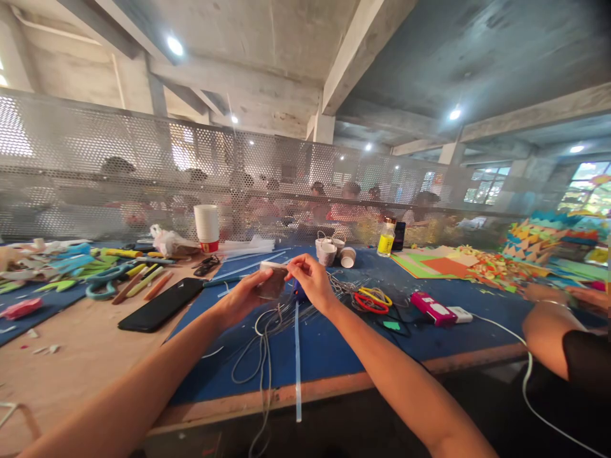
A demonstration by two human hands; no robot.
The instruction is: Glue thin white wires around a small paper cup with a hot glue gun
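In my left hand (pixel 245 294) is a small cup (pixel 272 284) with a pale rim and a grey-brown side, tilted toward the right. The fingers of my right hand (pixel 310 280) are pinched together at the cup's right edge; whatever is between them is too small to make out. Under my hands lies a loose tangle of grey cord (pixel 265 346), which trails over the table's front edge. A blue tool (pixel 299 292), partly hidden by my right hand, sits just behind the cord. From near it a long translucent stick (pixel 298 362) reaches past the edge.
Several small wrapped cups (pixel 327 253) stand farther back. Red and yellow cord (pixel 372 300) and a magenta box (pixel 432 308) lie right. A black phone (pixel 162 305), scissors (pixel 107 280) and stacked paper cups (pixel 207 226) are left. Another person's arm (pixel 548 324) rests at far right.
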